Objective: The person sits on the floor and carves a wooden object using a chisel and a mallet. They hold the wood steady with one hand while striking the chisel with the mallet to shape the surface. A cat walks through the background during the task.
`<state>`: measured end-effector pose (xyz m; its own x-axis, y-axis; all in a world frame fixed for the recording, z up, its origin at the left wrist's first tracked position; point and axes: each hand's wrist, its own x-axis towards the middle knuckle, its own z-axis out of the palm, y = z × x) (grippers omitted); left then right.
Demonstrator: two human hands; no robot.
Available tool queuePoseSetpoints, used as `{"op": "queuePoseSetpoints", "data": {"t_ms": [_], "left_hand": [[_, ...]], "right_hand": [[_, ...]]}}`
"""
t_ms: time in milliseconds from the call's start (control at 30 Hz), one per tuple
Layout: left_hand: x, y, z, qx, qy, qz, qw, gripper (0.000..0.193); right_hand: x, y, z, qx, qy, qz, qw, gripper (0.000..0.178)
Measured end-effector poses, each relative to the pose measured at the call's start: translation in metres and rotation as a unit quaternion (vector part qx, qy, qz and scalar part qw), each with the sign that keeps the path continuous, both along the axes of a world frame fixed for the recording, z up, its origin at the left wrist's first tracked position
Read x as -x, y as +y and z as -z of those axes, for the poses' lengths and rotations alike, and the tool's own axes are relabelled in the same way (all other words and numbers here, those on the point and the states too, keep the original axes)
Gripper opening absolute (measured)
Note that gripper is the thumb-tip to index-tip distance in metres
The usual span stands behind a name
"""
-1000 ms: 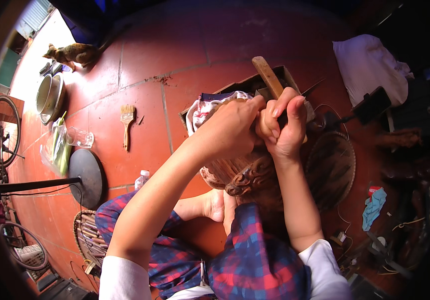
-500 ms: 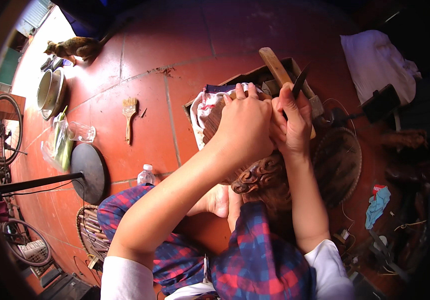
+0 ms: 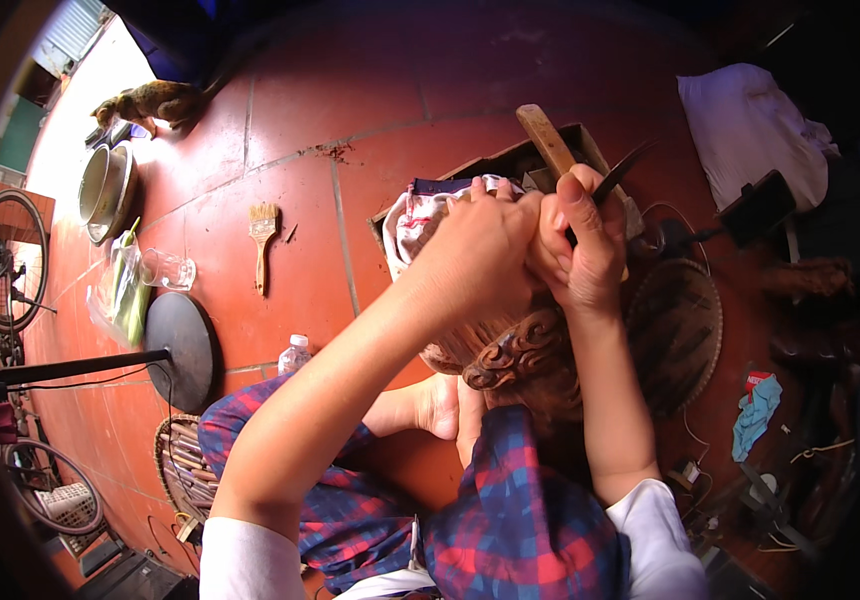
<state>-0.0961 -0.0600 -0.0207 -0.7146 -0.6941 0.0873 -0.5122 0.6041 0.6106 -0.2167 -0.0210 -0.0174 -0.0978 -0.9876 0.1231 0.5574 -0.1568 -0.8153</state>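
Observation:
A carved piece of brown wood [image 3: 510, 355] with scroll shapes lies before me, near my bare foot. Over its upper part rests my left hand [image 3: 480, 250], fingers stretched away from me; its thumb is hidden. Right beside it, my right hand [image 3: 590, 245] is closed round a slim dark tool [image 3: 627, 168], whose curved, pointed end sticks out above the thumb. The tool's other end is hidden by the hands. Just beyond them a flat wooden bar [image 3: 546, 138] slants up. White cloth with a dark band [image 3: 415, 220] is bunched beside the wood.
Behind the hands stands a box [image 3: 582, 145]. On the red tiles at left are a paintbrush [image 3: 263, 245], a plastic bottle [image 3: 294, 352], a glass mug [image 3: 168, 268] and a round black stand base [image 3: 182, 350]. A cat [image 3: 155, 103] is farther off. A round woven tray [image 3: 685, 330] lies right.
Both hands have shifted slightly left, and the dark tool's pointed end has tilted farther to the right. The cat has lowered its head.

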Motion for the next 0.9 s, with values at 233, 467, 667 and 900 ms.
{"op": "queuePoseSetpoints", "data": {"t_ms": [233,467,667,900], "left_hand": [[-0.001,-0.002,-0.007,-0.023,-0.031,0.0,0.999,0.039],[0.0,0.005,-0.003,0.022,-0.047,0.003,0.999,0.045],[-0.009,0.007,0.003,0.062,-0.011,-0.003,0.998,0.057],[-0.009,-0.004,0.006,0.032,0.058,0.021,0.998,0.033]], "right_hand": [[0.001,-0.001,0.008,0.02,-0.002,0.024,1.0,0.035],[0.01,0.001,0.004,-0.083,0.033,-0.038,0.995,0.034],[0.0,0.008,0.002,0.001,0.023,-0.025,0.999,0.035],[-0.007,-0.001,0.004,0.016,0.014,0.022,1.0,0.036]]}}
